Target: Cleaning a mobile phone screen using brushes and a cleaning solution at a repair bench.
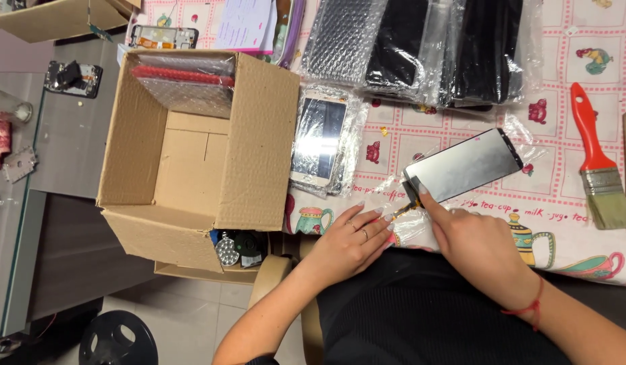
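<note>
Table (569, 61): covered by a pink-checked cloth printed with teapots and cups, smooth and flat.
Box (259, 142): brown corrugated cardboard, open-topped, standing at the table's left edge; a few bubble-wrapped panels (188, 84) lean against its far wall, the rest of its floor bare.
Wrapped stacks (421, 47): dark flat panels in clear bubble wrap and plastic sleeves, overlapping along the far side of the table.
Wrapped phone screen (319, 138): pale-framed, glossy, in bubble wrap, lying between the box and the screen in hand.
Screen (465, 165): thin dark rectangle with a grey sheen, tilted, its near corner raised over a crinkled clear bag (407, 223) near the table's front edge.
Brush (596, 162): red plastic handle, metal ferrule, pale bristles, lying well to the right of the screen.
Right hand (478, 247): pinches the screen's near corner, forefinger laid along its short edge, other fingers curled.
Left hand (350, 240): fingers spread flat, pressing the clear bag down just beside the screen's corner; rings on two fingers.
In the way: nothing lies between the hands and the screen.
</note>
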